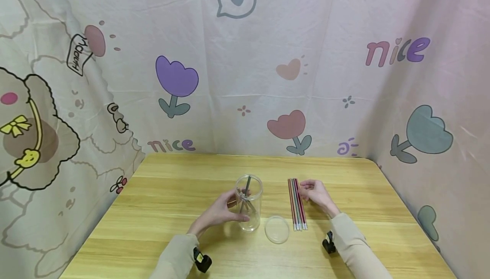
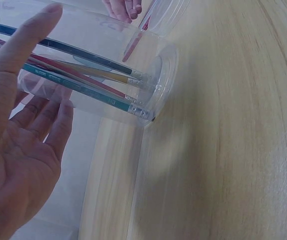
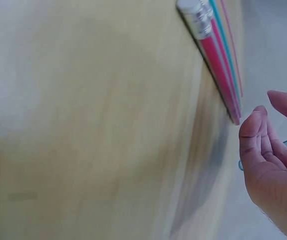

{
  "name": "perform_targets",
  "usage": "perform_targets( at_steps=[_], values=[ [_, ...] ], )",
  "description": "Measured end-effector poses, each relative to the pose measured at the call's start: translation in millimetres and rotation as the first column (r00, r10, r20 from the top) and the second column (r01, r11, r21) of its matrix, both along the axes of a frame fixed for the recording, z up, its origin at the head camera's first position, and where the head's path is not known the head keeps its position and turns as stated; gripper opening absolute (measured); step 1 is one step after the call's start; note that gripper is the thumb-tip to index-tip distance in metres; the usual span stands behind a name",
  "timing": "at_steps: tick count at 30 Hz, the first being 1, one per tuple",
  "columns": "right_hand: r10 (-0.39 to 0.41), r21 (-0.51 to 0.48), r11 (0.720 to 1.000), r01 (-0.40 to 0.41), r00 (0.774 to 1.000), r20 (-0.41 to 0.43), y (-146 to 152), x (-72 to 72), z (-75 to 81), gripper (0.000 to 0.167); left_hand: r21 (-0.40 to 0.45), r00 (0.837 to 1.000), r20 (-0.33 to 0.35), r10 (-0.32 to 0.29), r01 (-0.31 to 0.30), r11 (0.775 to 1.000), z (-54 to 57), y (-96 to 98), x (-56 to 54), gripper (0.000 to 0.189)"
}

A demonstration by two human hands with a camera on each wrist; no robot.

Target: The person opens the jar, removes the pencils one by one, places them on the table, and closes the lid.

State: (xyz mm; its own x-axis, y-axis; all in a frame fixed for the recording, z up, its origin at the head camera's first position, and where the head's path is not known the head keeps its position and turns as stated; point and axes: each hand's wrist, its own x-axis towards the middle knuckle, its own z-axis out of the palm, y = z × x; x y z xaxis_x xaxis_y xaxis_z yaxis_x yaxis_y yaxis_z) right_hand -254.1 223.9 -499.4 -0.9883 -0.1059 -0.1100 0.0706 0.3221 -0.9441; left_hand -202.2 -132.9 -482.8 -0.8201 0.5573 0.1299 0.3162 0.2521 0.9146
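A clear plastic jar stands upright on the table, and my left hand grips its side, thumb in front and fingers behind. Inside the jar lean several pencils, green, dark, red and yellowish, with their ferrule ends at the bottom. To the right, more pencils lie side by side on the table, silver ferrules toward me. My right hand hovers at the right side of their far half. In the right wrist view its thumb is apart from the loosely bent fingers, with nothing between them.
A round clear lid lies flat between the jar and the row of pencils. The wooden table runs back to a printed cloth, which also hangs along both sides. A small black device is strapped at each wrist.
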Motion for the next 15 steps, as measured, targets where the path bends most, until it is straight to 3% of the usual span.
perform_targets(
  at_steps=[15],
  values=[
    [0.003,-0.004,1.000,-0.003,0.997,-0.082,-16.3,5.0,19.8,0.043,0.001,1.000,0.000,-0.002,0.002,1.000,2.5,-0.3,1.2,0.078]
  ],
)
